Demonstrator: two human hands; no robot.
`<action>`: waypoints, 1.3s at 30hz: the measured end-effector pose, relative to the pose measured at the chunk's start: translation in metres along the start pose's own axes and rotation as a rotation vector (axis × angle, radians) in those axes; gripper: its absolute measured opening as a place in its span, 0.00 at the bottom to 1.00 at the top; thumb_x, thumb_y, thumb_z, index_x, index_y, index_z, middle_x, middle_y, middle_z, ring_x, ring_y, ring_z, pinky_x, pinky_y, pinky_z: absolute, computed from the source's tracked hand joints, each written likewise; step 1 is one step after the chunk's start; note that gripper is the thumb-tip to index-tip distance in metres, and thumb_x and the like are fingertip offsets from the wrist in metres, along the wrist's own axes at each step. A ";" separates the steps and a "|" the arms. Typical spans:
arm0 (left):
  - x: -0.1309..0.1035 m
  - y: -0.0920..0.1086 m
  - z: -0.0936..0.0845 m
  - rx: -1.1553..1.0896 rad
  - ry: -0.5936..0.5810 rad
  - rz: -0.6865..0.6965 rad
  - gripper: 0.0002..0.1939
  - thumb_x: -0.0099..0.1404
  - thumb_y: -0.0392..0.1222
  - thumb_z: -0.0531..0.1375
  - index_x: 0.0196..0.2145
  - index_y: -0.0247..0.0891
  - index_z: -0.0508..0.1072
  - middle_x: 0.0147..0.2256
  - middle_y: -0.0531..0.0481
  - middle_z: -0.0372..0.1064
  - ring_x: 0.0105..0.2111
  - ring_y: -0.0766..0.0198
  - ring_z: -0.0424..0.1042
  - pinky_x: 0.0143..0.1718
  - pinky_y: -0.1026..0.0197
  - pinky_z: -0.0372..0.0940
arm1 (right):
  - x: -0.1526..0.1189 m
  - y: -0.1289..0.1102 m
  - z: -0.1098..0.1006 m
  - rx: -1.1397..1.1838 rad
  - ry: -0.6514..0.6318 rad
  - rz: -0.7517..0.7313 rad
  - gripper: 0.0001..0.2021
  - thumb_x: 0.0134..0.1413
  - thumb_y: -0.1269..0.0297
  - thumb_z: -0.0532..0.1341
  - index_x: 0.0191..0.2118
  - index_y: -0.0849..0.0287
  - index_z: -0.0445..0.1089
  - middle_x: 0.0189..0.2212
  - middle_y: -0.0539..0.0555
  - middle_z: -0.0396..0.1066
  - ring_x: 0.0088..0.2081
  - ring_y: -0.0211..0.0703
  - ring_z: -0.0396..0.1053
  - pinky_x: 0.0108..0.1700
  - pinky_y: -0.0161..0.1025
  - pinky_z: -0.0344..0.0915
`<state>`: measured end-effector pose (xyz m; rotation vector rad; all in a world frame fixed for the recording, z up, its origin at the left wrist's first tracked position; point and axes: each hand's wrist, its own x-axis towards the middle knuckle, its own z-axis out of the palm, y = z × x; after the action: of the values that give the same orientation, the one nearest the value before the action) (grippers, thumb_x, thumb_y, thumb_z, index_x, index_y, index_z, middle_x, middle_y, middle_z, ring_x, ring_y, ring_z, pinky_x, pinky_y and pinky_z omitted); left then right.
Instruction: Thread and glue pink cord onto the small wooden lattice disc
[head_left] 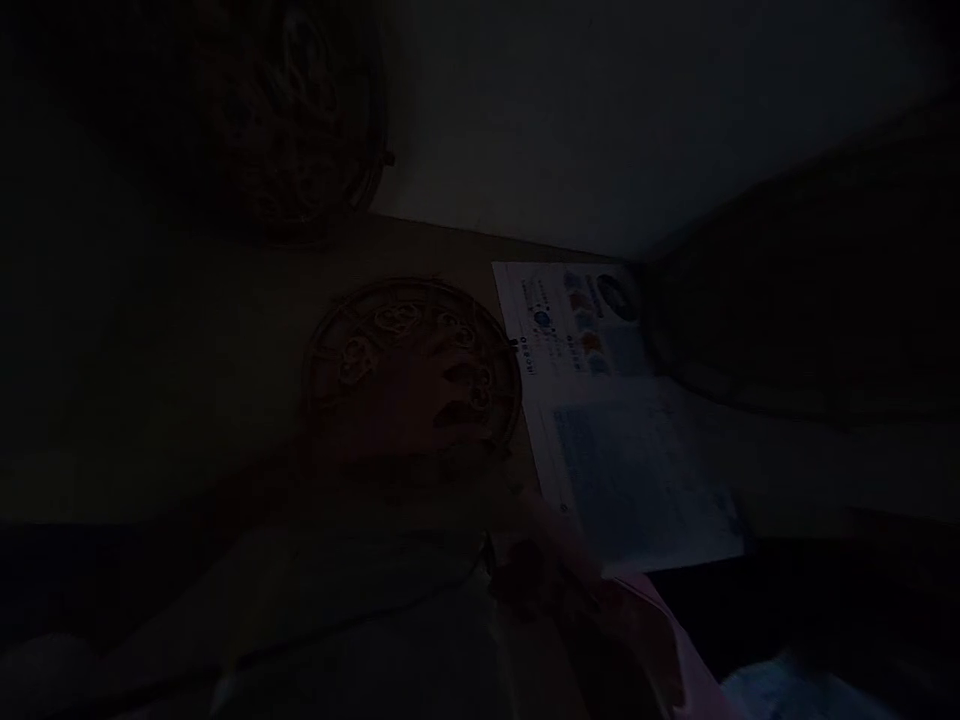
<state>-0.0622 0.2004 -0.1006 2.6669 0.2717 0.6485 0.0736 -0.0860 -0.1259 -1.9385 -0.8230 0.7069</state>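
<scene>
The view is very dark. A round brown openwork disc (409,288) with curled patterns and a ring rim lies in the middle. My left hand (397,405) reaches in from the left and rests over it, fingers apart and pointing right. Lower, near the bottom centre, my right hand (525,575) is dim, its fingers seemingly drawn together beside a small dark tip. What it holds, if anything, cannot be made out. A thin dark line (360,622) runs from near that hand toward the lower left.
A printed sheet (622,460) with coloured diagrams lies right of the disc. Another round ornate piece (300,130) stands at the upper left. Behind is a pale surface (540,130); a large dark rounded shape (817,300) fills the right. Pink cloth (675,640) shows at lower right.
</scene>
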 end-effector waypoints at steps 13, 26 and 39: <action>0.002 -0.018 0.007 -0.031 -0.138 0.018 0.07 0.66 0.42 0.65 0.41 0.39 0.80 0.64 0.43 0.66 0.66 0.40 0.60 0.70 0.34 0.51 | 0.006 0.014 0.003 -0.064 -0.003 0.036 0.15 0.69 0.55 0.61 0.56 0.54 0.72 0.56 0.58 0.71 0.52 0.46 0.73 0.53 0.48 0.74; -0.002 -0.030 0.009 -0.138 -0.199 0.085 0.13 0.74 0.45 0.59 0.49 0.36 0.78 0.67 0.40 0.62 0.71 0.45 0.54 0.72 0.38 0.51 | 0.011 0.012 0.023 -0.050 -0.047 0.059 0.16 0.68 0.54 0.62 0.54 0.57 0.73 0.54 0.56 0.73 0.50 0.46 0.74 0.51 0.47 0.74; -0.001 -0.011 0.011 0.033 -0.173 0.041 0.24 0.68 0.61 0.62 0.45 0.36 0.79 0.64 0.37 0.65 0.67 0.40 0.59 0.71 0.32 0.48 | 0.003 0.018 0.025 0.036 -0.045 0.073 0.17 0.67 0.55 0.63 0.57 0.57 0.71 0.55 0.58 0.71 0.51 0.47 0.73 0.52 0.49 0.74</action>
<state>-0.0587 0.2064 -0.1143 2.7450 0.1822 0.4247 0.0616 -0.0783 -0.1529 -1.9351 -0.7643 0.8059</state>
